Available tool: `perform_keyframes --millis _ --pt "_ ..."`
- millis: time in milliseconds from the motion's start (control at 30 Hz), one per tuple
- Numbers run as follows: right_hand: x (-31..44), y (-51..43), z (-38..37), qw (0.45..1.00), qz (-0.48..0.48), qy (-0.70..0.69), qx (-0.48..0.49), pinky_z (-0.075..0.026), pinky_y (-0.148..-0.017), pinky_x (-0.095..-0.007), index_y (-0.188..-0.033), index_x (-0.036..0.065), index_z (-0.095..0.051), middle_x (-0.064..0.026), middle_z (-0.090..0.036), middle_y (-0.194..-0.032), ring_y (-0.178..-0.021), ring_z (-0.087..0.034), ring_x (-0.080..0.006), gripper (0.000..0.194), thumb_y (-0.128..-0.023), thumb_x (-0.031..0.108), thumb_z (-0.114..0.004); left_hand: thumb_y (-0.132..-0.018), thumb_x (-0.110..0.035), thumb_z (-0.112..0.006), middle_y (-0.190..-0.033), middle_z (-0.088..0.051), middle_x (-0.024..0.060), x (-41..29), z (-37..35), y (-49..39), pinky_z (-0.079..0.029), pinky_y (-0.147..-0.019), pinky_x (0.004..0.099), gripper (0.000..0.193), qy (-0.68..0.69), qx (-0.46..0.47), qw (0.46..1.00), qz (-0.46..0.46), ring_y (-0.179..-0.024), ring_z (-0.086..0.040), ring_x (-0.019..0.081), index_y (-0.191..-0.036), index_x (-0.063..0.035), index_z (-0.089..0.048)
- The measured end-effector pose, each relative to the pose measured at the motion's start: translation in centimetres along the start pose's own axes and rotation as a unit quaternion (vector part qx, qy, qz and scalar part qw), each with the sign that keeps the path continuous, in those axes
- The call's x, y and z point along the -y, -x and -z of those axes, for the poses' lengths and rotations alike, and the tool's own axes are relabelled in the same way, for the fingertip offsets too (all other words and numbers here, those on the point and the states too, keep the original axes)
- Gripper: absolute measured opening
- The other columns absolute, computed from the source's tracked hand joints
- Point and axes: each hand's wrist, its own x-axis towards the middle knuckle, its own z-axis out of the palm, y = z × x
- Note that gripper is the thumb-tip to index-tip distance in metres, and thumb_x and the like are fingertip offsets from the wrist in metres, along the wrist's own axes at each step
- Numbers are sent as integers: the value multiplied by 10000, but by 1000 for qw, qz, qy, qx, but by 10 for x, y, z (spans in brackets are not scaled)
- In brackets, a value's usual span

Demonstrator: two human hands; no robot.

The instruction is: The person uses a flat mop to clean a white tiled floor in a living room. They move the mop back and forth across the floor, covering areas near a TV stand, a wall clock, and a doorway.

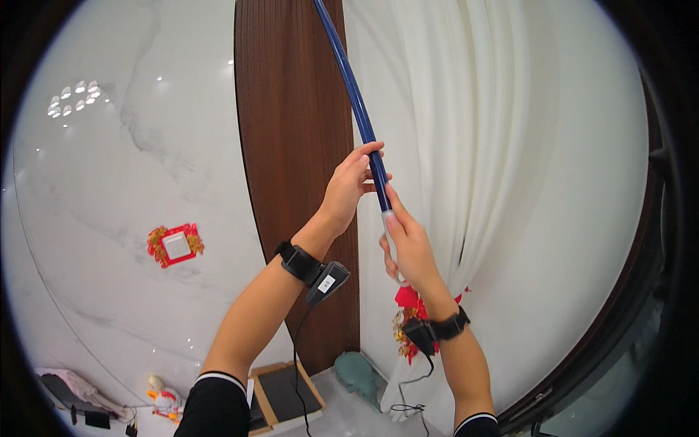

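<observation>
A long blue pole (355, 101) rises from both hands and leaves the picture at the top. My left hand (355, 180) is round the pole from the left, its fingers curled loosely about the blue shaft. Just below, my right hand (407, 240) grips the pole's pale grey end, which has a loop at its bottom. Each wrist wears a black strap with a small cabled device. Behind the pole hang a white curtain (469, 109), gathered low down, and a dark brown ribbed panel (295, 109). The pole's upper end is out of view.
On the left, a marbled wall (109, 180) carries a wall switch (176, 245) with a red and gold surround. Red and gold decorations (407, 322) hang at the curtain's gather. Low down are a cardboard box (286, 390), a teal object (357, 377) and a colourful figure (165, 401).
</observation>
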Motion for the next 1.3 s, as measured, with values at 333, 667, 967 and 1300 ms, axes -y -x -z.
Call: perform_keyframes --millis 333,667,967,1300 --pt "69 -233 -35 984 171 56 -6 -412 -385 -274 -1533 211 -315 -23 -479 -686 -443 -441 -111 509 -1034 253 -406 -1049 -364 -300 -1332 -505 104 -25 58 -104 -460 -822 277 515 -66 -49 992 -92 -1069 -533 154 -1491 -102 -338" --pt "162 -437 -76 976 211 51 -5 -462 -436 -316 -1525 346 -293 -77 -524 -767 -494 -448 -119 494 -1043 285 -383 -1030 -427 -369 -1458 -430 129 -2 175 -37 -446 -963 372 566 -139 -83 977 -140 -1213 -526 233 -1471 -72 -364" --pt "233 -578 -88 980 197 0 -17 -429 -447 -258 -1484 412 -353 -39 -498 -747 -506 -417 -89 460 -1047 271 -387 -1011 -394 -385 -1404 -495 134 26 259 -31 -489 -873 360 496 -174 -181 961 -113 -1128 -596 243 -1372 -60 -448" --pt "265 -643 -83 981 192 -16 -19 -407 -416 -278 -1327 295 -435 -34 -502 -731 -511 -450 -103 297 -1033 298 -392 -1003 -407 -396 -1324 -553 134 42 297 -80 -521 -789 346 464 -192 -225 949 -114 -1033 -638 243 -1311 -72 -490"
